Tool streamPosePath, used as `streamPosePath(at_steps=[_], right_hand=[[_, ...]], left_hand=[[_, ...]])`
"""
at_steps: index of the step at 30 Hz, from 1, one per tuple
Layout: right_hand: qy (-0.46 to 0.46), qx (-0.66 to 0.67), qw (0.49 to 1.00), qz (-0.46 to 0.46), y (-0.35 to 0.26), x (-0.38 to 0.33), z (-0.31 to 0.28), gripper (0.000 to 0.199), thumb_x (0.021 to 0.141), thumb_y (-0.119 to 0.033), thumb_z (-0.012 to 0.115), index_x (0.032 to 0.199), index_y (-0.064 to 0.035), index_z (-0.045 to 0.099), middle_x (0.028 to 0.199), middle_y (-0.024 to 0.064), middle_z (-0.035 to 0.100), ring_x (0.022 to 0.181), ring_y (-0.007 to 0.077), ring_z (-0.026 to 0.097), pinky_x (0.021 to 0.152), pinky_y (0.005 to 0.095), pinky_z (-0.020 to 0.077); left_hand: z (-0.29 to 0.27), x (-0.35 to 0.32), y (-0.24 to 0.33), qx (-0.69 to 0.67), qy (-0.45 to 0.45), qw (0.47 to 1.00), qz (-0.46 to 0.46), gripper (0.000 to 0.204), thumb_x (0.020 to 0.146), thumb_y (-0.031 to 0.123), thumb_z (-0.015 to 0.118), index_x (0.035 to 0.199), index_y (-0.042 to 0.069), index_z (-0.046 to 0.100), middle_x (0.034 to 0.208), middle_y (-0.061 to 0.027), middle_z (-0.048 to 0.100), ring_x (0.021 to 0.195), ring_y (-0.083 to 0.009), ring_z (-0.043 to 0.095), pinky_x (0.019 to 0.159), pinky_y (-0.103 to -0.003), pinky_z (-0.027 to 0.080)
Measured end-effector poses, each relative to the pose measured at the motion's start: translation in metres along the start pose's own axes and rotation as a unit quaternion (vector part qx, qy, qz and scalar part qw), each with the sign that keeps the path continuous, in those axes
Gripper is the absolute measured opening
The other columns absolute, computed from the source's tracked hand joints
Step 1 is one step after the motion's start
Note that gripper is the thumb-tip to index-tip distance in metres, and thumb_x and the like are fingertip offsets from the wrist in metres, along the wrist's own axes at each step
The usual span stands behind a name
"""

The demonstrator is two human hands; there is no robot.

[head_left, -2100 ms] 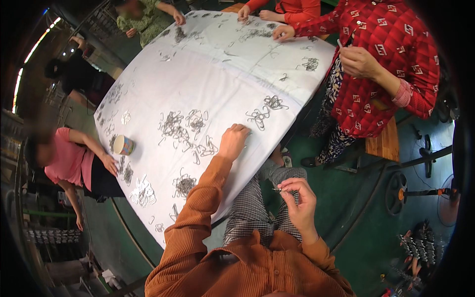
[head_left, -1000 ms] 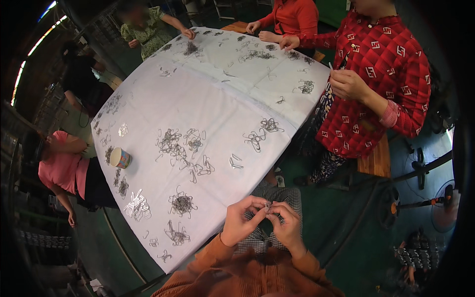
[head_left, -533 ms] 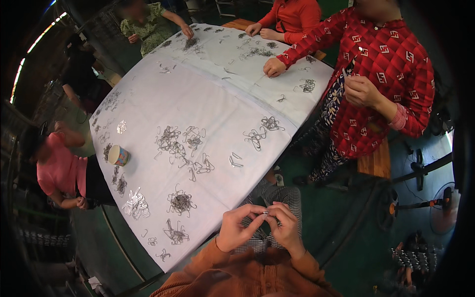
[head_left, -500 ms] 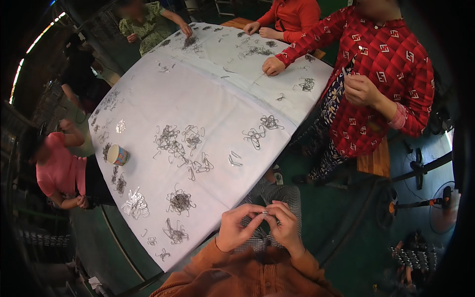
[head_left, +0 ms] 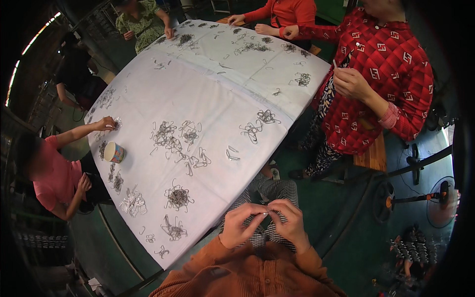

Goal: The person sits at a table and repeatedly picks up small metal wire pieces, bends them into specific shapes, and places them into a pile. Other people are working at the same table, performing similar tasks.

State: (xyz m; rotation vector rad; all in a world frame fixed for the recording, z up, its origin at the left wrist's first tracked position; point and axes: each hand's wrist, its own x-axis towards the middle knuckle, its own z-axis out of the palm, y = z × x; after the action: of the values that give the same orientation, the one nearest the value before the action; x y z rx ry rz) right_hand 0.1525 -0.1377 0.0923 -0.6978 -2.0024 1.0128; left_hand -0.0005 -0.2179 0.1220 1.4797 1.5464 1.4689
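Observation:
Over my lap, in front of the table's near edge, my left hand [head_left: 239, 225] and my right hand [head_left: 289, 223] meet at the fingertips. Both pinch one small shiny metal piece [head_left: 267, 213], mostly covered by the fingers, so its shape is unclear. Closest to them on the white-covered table [head_left: 143, 94] lies a round pile of bent wire hooks [head_left: 177, 197]. Another heap of wire hooks [head_left: 173, 228] sits nearer the table's front corner. Left of these is a pile of flat, shiny metal strips [head_left: 133, 202]. A few similar strips [head_left: 232, 153] lie toward the right edge.
A paper cup [head_left: 114, 152] stands near the left edge. A large spread of wire hooks [head_left: 170, 138] covers mid-table. One person in pink [head_left: 62, 168] sits left; another in patterned red [head_left: 381, 74] is at right. Others sit at the far side. A fan [head_left: 442, 202] stands right.
The person in pink has reached onto the table, to a small shiny pile. The person in patterned red has drawn an arm back from the table. My hands keep their pinch.

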Motion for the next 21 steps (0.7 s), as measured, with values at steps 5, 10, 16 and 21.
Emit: streamPosePath(at_steps=[5,10,16,21], right_hand=[[0.013,-0.036,0.999,-0.001,-0.002,-0.001,-0.01,0.022,0.078,0.006,0.064,0.098,-0.0037,0.066,0.094,0.0102,0.065,0.08,0.0267,0.066,0.067,0.034,0.053],[0.037,-0.049,0.996,0.059,-0.003,-0.008,-0.006,0.018,0.084,0.003,0.06,0.099,-0.0043,0.066,0.094,0.011,0.065,0.078,0.0264,0.066,0.064,0.0315,0.0527],[0.049,-0.023,0.997,0.054,0.011,-0.004,0.001,0.011,0.086,-0.001,0.061,0.096,-0.0021,0.066,0.093,0.0104,0.065,0.075,0.0224,0.064,0.063,0.029,0.0509],[-0.007,-0.029,0.997,0.072,0.036,0.048,0.022,0.008,0.087,-0.004,0.061,0.092,-0.0016,0.066,0.086,0.0098,0.062,0.071,0.0222,0.062,0.061,0.0292,0.0487]], left_hand=[[0.005,-0.007,0.004,-0.011,0.021,1.0,-0.009,0.013,0.081,-0.007,0.064,0.093,-0.002,0.066,0.093,-0.0122,0.071,0.086,-0.0208,0.069,0.076,-0.029,0.053],[0.009,-0.015,-0.008,-0.013,0.009,1.0,-0.017,0.016,0.081,-0.008,0.063,0.096,-0.002,0.066,0.096,-0.0121,0.07,0.087,-0.02,0.068,0.077,-0.029,0.053],[0.018,-0.03,-0.046,-0.004,0.015,0.999,-0.037,0.017,0.082,-0.007,0.063,0.098,0.0,0.065,0.097,-0.0123,0.07,0.085,-0.0187,0.068,0.077,-0.028,0.053],[0.027,-0.035,-0.088,0.012,0.029,0.998,-0.049,0.018,0.081,-0.003,0.064,0.098,0.004,0.065,0.093,-0.0116,0.068,0.077,-0.0255,0.066,0.068,-0.031,0.052]])
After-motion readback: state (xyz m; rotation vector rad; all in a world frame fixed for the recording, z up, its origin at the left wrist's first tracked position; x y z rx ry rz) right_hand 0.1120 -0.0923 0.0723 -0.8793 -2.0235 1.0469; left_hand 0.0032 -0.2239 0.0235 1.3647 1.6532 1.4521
